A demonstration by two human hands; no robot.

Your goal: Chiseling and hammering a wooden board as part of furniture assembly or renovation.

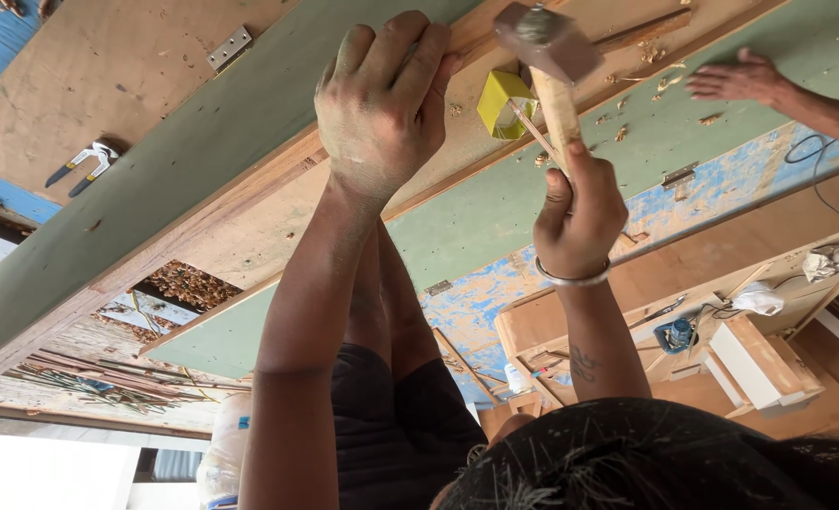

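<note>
Starting nearest the camera, a head of dark hair (627,453) fills the lower edge, and two bare arms reach away from it to the work. The right hand (580,212), with a metal bangle (573,279) at the wrist, is clenched around the wooden handle of a hammer (550,57). The hammer's head is lifted clear above a long wooden strip (278,165). The left hand (381,104) lies knuckles-up on that strip with its fingers curled over the far edge, pressing it against the green-painted board (155,198) beneath.

Just beside the hammer handle sits a small yellow ring-shaped thing (504,102), with a thin rod slanting from it. Whether a nail stands there cannot be told. Wood chips (665,83) are scattered over the board beyond.

Judging from the raised hammer and the bracing hand, this looks like the striking stage of fixing the strip. A clean blow calls for the strip to be held flat and the left fingertips kept well away from where the head lands.

Farther off, another person's hand (740,77) rests flat on the same board. A metal hinge (228,47) and a pair of pincers (84,162) lie on the boards at the far left.
</note>
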